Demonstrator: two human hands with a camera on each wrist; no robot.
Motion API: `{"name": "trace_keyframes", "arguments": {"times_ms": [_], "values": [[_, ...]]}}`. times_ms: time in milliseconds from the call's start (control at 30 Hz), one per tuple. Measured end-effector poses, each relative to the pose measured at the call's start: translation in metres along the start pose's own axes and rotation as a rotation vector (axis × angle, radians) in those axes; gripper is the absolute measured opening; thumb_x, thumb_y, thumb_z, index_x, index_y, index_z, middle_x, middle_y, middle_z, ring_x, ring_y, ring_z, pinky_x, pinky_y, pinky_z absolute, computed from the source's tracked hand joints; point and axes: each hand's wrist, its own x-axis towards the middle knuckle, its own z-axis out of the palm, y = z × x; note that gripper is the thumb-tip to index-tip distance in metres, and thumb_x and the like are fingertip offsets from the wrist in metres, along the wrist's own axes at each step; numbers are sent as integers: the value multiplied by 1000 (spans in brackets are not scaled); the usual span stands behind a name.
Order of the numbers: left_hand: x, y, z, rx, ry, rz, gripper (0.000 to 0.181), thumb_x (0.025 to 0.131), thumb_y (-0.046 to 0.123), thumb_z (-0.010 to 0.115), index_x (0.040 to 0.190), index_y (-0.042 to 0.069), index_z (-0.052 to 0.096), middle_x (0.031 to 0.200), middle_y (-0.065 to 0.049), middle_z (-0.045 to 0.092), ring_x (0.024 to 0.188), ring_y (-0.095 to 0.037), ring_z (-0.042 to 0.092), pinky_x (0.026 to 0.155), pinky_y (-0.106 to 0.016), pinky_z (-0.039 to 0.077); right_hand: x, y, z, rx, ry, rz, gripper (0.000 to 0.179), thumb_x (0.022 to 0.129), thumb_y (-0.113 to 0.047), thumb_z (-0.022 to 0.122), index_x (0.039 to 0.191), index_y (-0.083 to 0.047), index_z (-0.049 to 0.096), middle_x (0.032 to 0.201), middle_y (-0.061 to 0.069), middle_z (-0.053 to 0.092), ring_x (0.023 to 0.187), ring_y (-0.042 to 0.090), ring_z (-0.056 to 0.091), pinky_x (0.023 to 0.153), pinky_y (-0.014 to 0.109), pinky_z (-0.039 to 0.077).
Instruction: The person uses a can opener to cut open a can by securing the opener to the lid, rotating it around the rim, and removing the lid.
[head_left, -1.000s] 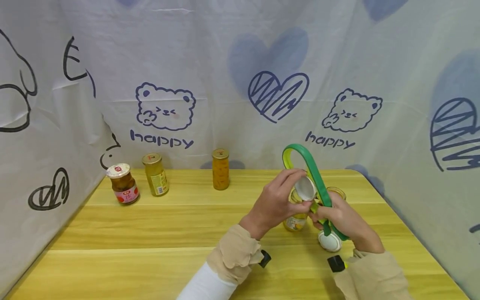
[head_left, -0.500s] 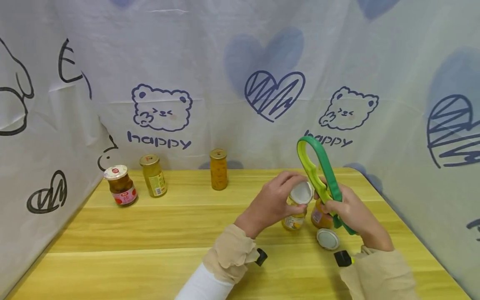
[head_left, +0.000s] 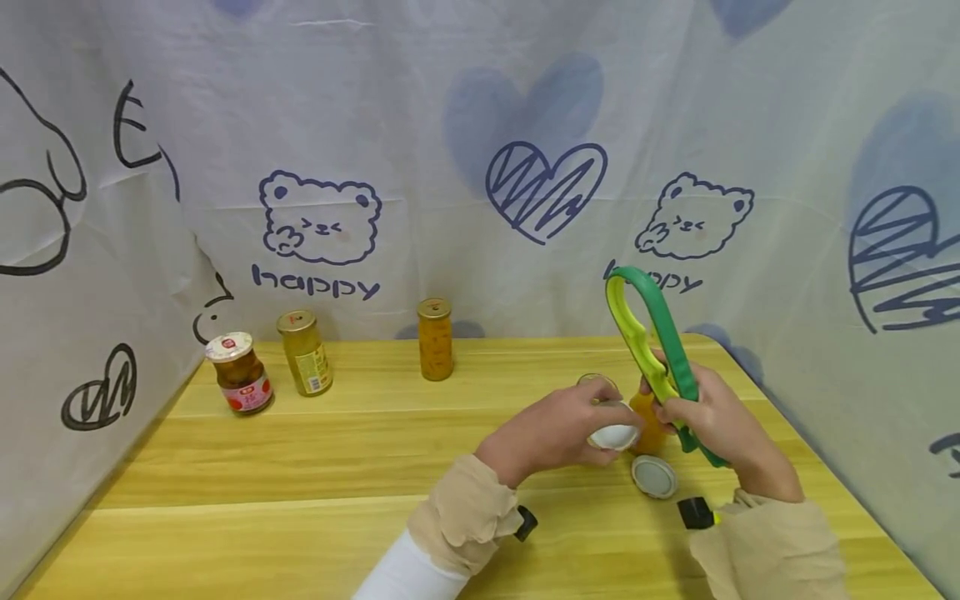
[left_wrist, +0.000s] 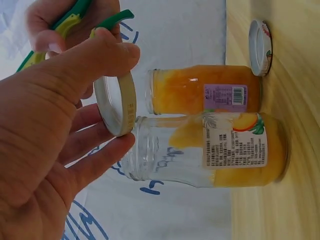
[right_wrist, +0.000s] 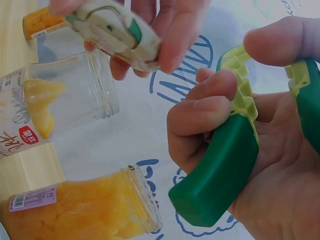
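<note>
My left hand (head_left: 551, 425) pinches a round metal jar lid (left_wrist: 117, 105) between thumb and fingers, its pale inside showing in the head view. Just below the lid stands an open glass jar (left_wrist: 240, 150) with yellow fruit and a white label. My right hand (head_left: 712, 417) grips a green and yellow jar opener (head_left: 667, 350), its loop pointing up and its two handles spread apart. Beside the first jar is a second open jar (left_wrist: 200, 90), full of orange fruit with a purple label. Another lid (head_left: 654, 477) lies on the table in front of the jars.
Three capped jars stand toward the back: a dark jar with a white lid (head_left: 242, 375), a yellow-green jar (head_left: 307, 354) and a slim orange jar (head_left: 435, 340). A printed cloth (head_left: 450, 208) hangs behind the wooden table (head_left: 262, 500).
The left hand has taken the lid off the jar's mouth and lowered it toward the table. The right hand has drawn the opener away to the right.
</note>
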Motion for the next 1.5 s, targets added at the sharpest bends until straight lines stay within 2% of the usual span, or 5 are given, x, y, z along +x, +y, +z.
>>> {"name": "trace_keyframes", "arguments": {"times_ms": [267,667,933,1200,1500], "values": [[3,11,-4,-23,24,76,41,92,27,79,131,24,69,130,-3,65,110,-11,64,95,-10,51,-4,2,-4,-9,19,-5,37,89,12,49,125,6,49,91,-5,60,65,23,56,57,33,51],[9,23,26,-10,-379,-43,40,93,33,77,133,31,67,135,-1,60,80,-4,59,74,-9,48,-7,7,-7,-4,22,2,48,91,12,49,138,10,43,96,-9,59,65,21,54,56,31,51],[8,18,46,75,-550,-137,47,92,43,77,137,38,64,127,7,63,105,-3,62,88,-18,52,-4,2,-6,-30,11,53,43,90,9,51,134,9,47,94,-5,58,62,21,54,56,31,50],[6,12,59,138,-605,-138,51,95,48,70,144,40,57,132,8,61,116,-4,59,103,-22,50,-1,-2,-6,-59,6,110,41,90,6,54,131,9,51,94,2,58,62,20,54,56,33,50],[2,11,66,121,-549,-93,44,100,42,65,143,34,57,131,7,65,118,-4,61,101,-19,51,-3,0,-4,-99,8,152,31,89,4,56,119,9,57,88,10,58,64,17,55,56,31,50]]}}
